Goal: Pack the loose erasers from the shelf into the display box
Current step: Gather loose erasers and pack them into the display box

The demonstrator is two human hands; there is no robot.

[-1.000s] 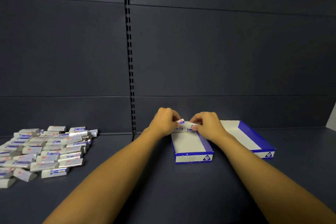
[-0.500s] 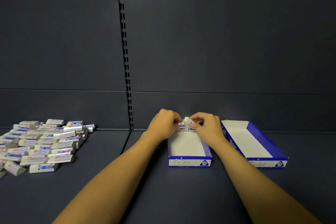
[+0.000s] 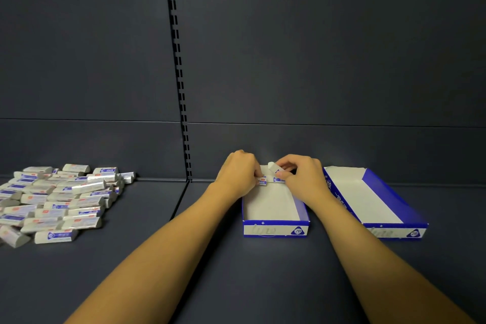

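A blue and white display box (image 3: pixel 275 229) sits open on the dark shelf in front of me. Both hands are at its far end. My left hand (image 3: pixel 238 173) pinches a small wrapped eraser (image 3: pixel 262 181) at the box's back left. My right hand (image 3: pixel 302 176) holds another eraser (image 3: pixel 274 168), tilted up on end, with a third eraser (image 3: pixel 278 179) lying just below its fingers. The rest of the box floor is bare white card. A heap of loose wrapped erasers (image 3: pixel 57 197) lies far to the left on the shelf.
A second blue and white tray (image 3: pixel 394 223) lies at an angle just right of the display box, touching my right forearm. Behind stands the dark back panel with a slotted upright (image 3: pixel 178 73). Bare shelf lies between the eraser heap and the box.
The view has shifted so the boxes sit lower and further right. My hands stay at the box's far end; the eraser in my right hand has tipped up more.
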